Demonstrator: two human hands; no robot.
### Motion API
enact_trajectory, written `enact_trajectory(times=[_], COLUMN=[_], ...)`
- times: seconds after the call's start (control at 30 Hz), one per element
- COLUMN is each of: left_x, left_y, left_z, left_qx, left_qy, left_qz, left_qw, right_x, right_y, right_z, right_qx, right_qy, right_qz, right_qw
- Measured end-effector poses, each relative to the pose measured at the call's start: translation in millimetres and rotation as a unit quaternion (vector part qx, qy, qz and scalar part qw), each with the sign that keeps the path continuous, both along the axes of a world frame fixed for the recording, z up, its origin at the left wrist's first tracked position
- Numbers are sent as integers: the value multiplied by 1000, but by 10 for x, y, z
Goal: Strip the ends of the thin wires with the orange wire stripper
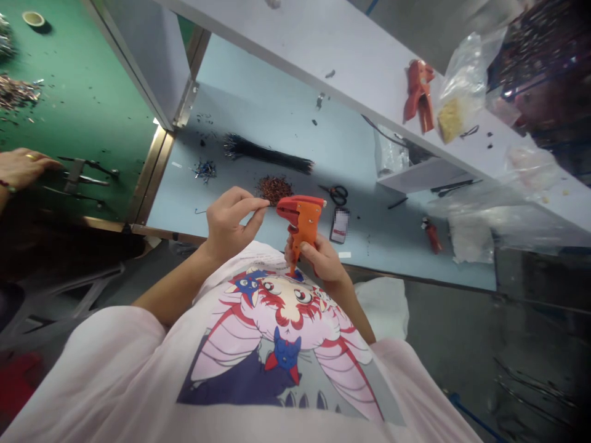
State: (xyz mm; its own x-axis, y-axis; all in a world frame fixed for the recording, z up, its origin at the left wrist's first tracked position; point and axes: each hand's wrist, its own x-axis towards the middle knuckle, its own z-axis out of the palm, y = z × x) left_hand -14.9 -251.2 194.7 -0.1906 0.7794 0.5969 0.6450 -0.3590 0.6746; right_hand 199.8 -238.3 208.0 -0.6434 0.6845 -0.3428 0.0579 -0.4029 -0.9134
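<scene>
An orange and red wire stripper (305,224) is gripped by its handle in my right hand (323,255), held upright close to my shirt, its jaws facing left. My left hand (235,216) is closed in a pinch, fingertips just left of those jaws; whatever is between them is too small to make out. Behind the stripper lies a pile of copper-coloured wire bits (274,188). Farther back rests a long bundle of black wires (270,154) with bare-looking ends. A small heap of blue and silvery pieces (204,170) sits to its left.
Black-handled scissors (338,194) and a phone (340,224) lie right of the stripper. Another red tool (431,237) is farther right. A white shelf (314,67) crosses above, holding a second red stripper (420,95). At left, another person's hand (28,167) is by a green table (92,86).
</scene>
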Motion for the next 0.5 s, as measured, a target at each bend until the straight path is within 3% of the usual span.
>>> enact_trajectory(times=[0.13,0.3,0.5], left_x=[-2,5,-9], left_y=[1,15,21], left_z=[-11,-30,-40], left_qx=[-5,-19,-10], left_qy=[-15,-14,-37], left_qz=[-9,-21,-9], left_qw=[1000,1000,999], right_x=[-24,-52,-26], right_y=[-5,8,30], right_z=[-8,-38,-14], right_qx=[18,-35,-12], right_qy=[-6,42,58], right_qz=[14,-22,4], right_qw=[1000,998,998])
